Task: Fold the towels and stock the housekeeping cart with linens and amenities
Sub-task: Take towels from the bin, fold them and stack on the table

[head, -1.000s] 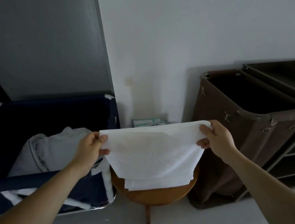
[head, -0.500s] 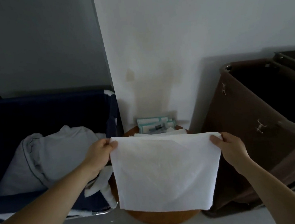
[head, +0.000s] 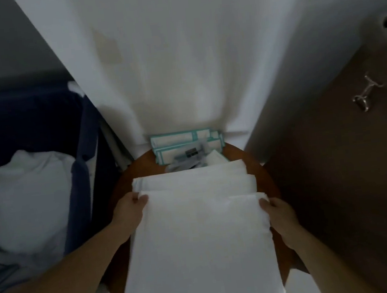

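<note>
Compared with half a second ago, the towel [head: 199, 249] is down from mid-air and now hangs low over the round wooden counter [head: 267, 181], and the camera is tipped way further down, so the counter fills the middle of the shot.

Left hand [head: 129, 214] has its fingers [head: 143, 198] pinched shut on the towel's far left corner. Right hand [head: 280, 216] grips the right edge, thumb on top, a bit nearer to the person than the left one. From there the towel runs toward the camera and off the bottom of the frame, covering most of the counter.

Under its far edge you can see folded towels [head: 191, 176] stacked on the counter, their edges stepped one behind the other. Behind those, up against the white wall [head: 178, 63], sit some teal-and-white packets [head: 182, 145] with a few small dark bits on top that are too blurry to make out.

Off to the left is a navy bin [head: 80, 178] with crumpled pale linen [head: 22, 202] inside. On the right is a brown bag [head: 348, 177], close to the counter, with a metal clip [head: 365, 95] on it.
</note>
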